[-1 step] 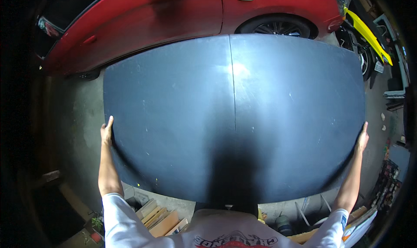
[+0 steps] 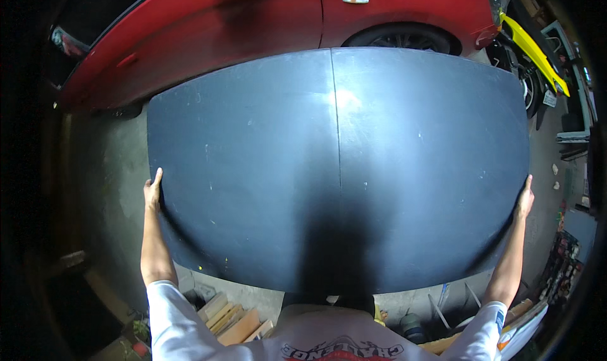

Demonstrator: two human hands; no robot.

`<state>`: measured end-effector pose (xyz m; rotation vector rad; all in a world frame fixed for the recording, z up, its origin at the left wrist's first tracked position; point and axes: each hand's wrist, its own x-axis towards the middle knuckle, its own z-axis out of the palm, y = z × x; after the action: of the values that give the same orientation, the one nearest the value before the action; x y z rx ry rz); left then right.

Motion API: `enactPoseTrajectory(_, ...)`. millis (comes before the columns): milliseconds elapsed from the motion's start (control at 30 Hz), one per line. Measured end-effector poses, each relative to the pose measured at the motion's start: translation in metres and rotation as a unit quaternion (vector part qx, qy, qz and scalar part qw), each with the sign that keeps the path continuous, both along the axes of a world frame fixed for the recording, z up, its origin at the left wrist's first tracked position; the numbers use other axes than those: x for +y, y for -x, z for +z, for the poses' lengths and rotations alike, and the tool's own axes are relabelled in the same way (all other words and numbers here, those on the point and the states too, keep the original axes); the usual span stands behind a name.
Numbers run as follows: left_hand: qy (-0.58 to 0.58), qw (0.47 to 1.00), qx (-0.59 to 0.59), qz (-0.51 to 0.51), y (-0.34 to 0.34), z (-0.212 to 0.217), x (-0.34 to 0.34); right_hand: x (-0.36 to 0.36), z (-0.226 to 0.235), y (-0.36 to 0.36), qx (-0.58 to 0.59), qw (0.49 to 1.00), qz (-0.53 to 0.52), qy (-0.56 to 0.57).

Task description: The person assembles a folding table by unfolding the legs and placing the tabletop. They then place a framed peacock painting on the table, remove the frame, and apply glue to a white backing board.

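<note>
Dark panel (image 2: 253,140) at frame centre, lying flat; my left hand (image 2: 152,191) and right hand (image 2: 524,200), well apart, clasp its left and right edges: grip made, release not yet.

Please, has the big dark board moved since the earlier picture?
Yes, slightly toward the red car, it seems: the far edge of the dark board covers a little more of the wheel, though head movement may explain this.

I record dark and red lettering (image 2: 342,349) across the white T-shirt (image 2: 310,326); the white plate (image 2: 549,99) beside the yellow-bodied motorcycle (image 2: 536,55) I find too small to read.
</note>
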<state>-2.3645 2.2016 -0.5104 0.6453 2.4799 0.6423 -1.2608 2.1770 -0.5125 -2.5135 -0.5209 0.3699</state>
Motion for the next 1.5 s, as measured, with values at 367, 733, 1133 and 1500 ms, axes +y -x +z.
enactPoseTrajectory(367, 0.0, 0.991, 0.06, -0.122, 0.047, -0.09, 0.205, 0.161, -0.16, 0.066, -0.143, 0.979, 0.049, 0.139)
enactPoseTrajectory(733, -0.06, 0.882, 0.387, -0.261, -0.019, -0.186, 0.215, 0.161, -0.208, 0.246, -0.326, 0.937, 0.111, 0.053)
enactPoseTrajectory(1133, -0.216, 0.651, 0.003, -0.728, -0.38, -0.208, 0.372, -0.113, -0.345, 0.625, 0.48, 0.832, 0.034, 0.277)
enactPoseTrajectory(1500, -0.04, 0.496, -0.178, -0.849, -0.567, -0.24, 0.379, -0.052, -0.414, 0.56, 0.274, 0.92, -0.279, -0.011)
